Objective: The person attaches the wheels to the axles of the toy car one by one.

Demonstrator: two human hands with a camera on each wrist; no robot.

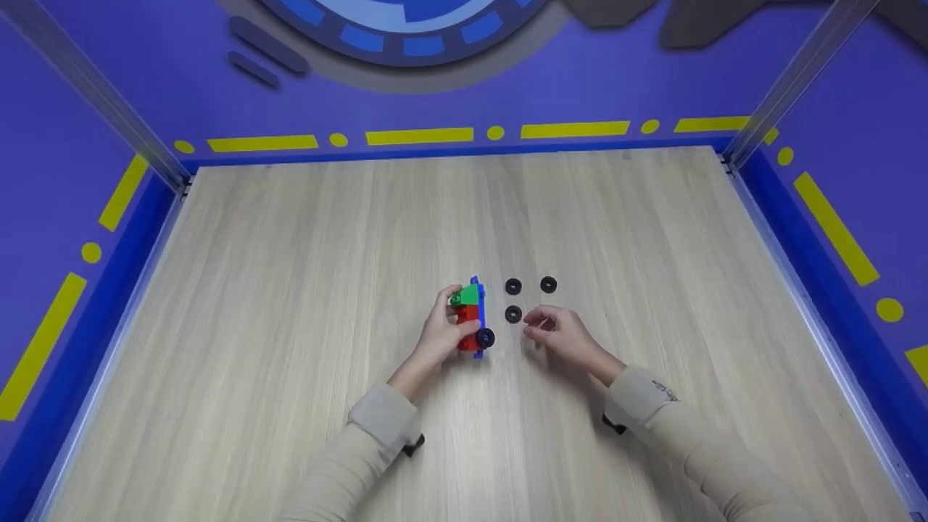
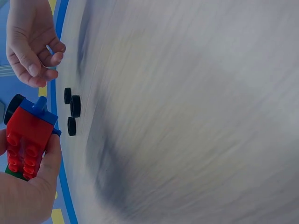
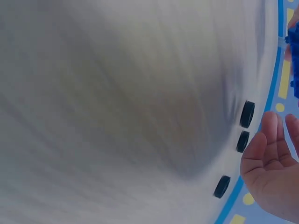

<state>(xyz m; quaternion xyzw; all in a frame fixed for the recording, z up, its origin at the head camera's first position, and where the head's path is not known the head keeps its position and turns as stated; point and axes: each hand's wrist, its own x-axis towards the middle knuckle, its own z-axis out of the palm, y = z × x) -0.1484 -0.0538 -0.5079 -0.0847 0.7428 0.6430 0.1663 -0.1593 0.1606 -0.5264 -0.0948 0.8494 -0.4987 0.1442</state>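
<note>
My left hand (image 1: pixel 440 335) grips a toy car of building bricks (image 1: pixel 467 317), tipped on its side. Its body is red and green on a blue base (image 1: pixel 481 310). One black wheel (image 1: pixel 486 338) sits on the base at the near end, close to my thumb. In the left wrist view, a bare blue axle stub (image 2: pixel 40 103) sticks out beside the red brick (image 2: pixel 29 129). My right hand (image 1: pixel 565 337) hovers with loosely bent fingers and nothing between them. Its fingertips are just right of a loose black wheel (image 1: pixel 513 314).
Two more loose black wheels, one at the left (image 1: pixel 513 286) and one at the right (image 1: pixel 549 284), lie farther back on the wooden table (image 1: pixel 326 254). Blue walls (image 1: pixel 435 109) with yellow marks enclose the table at the back and sides.
</note>
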